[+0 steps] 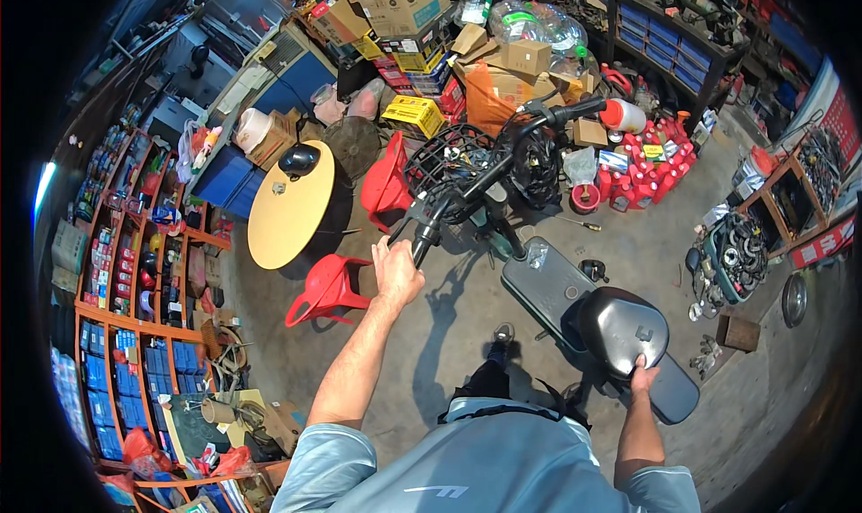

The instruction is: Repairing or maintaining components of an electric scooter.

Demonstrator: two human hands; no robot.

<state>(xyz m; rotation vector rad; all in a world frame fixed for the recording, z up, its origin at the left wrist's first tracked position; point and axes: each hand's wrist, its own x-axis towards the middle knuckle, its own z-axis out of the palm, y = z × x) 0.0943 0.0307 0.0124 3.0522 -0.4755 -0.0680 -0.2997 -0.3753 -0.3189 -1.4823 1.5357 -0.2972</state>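
Diagonally, the scooter (544,290) stretches rightward from the left hand (398,273), which curls closed around the near end of its handlebar (485,181). The right hand (644,376), nearer the black seat (624,332), lays its thumb on the rear edge; its fingers are hidden, so I cannot tell how far they close.

Smooth glossy seat (622,329), matt footboard (543,289), glossy plastic chairs (330,289), concrete floor (278,347)

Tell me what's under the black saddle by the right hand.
The dark footboard shows ahead of the black saddle and a flat dark rear pad behind it; whatever sits directly beneath is covered.
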